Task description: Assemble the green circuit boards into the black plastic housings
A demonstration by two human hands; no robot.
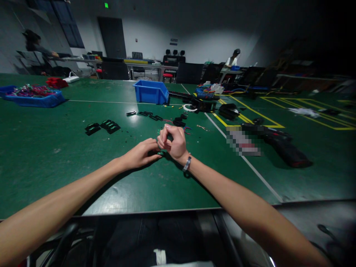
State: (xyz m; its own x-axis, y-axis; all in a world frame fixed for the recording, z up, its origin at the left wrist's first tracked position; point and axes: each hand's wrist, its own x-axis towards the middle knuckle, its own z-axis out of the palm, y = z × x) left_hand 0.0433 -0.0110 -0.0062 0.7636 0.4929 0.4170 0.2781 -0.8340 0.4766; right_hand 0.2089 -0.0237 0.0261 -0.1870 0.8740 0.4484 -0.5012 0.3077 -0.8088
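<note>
My left hand (pixel 144 152) rests low over the green table, thumb and fingers closed on the edge of a small green piece (pixel 160 152) that looks like a circuit board. Right beside it, my right hand (pixel 175 141) is curled, its fingertips bent toward the same spot; whatever they hold is hidden. Left of the hands lie two groups of black parts with green boards, one smaller (pixel 92 128) and one larger (pixel 110 126). Beyond the hands are black frame-like parts (pixel 150 115) and a dark part with red and blue wires (pixel 180 121).
A blue bin (pixel 151 92) stands at the back middle. Far left, a blue tray (pixel 39 99) holds colourful wire bundles, near red pieces (pixel 56 82). To the right lie a black power tool (pixel 286 144) and a blurred-out sheet (pixel 243 142). Two people sit at distant desks.
</note>
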